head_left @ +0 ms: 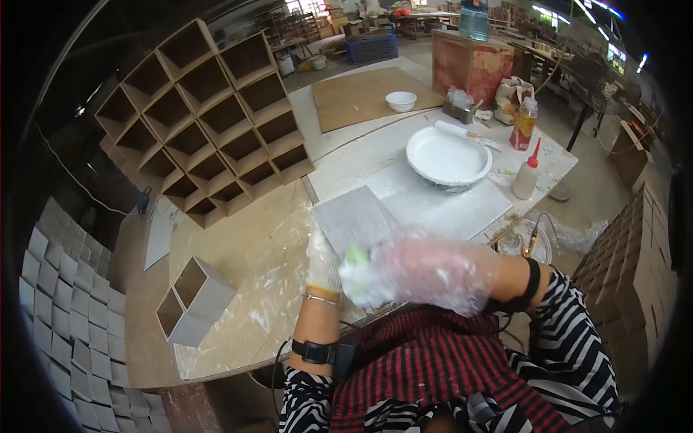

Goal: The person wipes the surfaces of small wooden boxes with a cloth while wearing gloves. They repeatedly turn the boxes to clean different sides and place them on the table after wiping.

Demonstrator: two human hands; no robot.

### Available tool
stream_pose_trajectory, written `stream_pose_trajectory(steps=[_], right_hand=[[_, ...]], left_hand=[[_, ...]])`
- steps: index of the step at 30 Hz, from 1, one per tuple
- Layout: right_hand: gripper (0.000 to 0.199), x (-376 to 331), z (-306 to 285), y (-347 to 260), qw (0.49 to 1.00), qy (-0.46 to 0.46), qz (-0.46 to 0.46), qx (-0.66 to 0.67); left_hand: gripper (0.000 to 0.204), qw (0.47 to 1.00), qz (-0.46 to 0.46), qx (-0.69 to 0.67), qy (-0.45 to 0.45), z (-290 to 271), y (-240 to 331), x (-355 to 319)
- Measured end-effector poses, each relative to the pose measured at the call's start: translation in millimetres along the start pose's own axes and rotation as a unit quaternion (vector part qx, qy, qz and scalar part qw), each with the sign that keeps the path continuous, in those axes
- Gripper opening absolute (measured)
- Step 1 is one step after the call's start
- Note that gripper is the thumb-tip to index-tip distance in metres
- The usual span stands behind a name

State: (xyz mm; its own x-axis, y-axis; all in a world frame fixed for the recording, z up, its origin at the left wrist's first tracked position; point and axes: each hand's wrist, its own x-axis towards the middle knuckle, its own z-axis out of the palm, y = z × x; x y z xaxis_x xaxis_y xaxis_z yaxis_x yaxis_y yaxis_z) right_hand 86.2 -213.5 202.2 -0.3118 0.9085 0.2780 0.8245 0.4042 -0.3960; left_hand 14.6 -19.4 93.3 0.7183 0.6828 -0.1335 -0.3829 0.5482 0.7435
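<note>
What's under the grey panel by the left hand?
A white board shows beyond the right edge of the grey panel; whatever lies directly beneath the panel is covered and cannot be seen.

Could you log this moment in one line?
Left grip: gloved, at grey board; right grip: plastic-wrapped, at green-and-white item; white basin: beyond board.

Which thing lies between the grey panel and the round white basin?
A flat whitish board lies between the grey panel and the basin, in the head view.
</note>
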Motion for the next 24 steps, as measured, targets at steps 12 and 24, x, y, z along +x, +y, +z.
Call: stream_pose_trajectory(steps=[12, 24], right_hand=[[0.03, 26, 10, 17, 0.905, 0.26, 0.044, -0.334], [0.023, 27, 13, 46, 0.896, 0.255, -0.019, -0.363]], left_hand=[[0.054, 0.994, -0.031, -0.096, -0.051, 12, 3, -21], [0.058, 0.996, 0.015, 0.025, -0.081, 2, 17, -14]])
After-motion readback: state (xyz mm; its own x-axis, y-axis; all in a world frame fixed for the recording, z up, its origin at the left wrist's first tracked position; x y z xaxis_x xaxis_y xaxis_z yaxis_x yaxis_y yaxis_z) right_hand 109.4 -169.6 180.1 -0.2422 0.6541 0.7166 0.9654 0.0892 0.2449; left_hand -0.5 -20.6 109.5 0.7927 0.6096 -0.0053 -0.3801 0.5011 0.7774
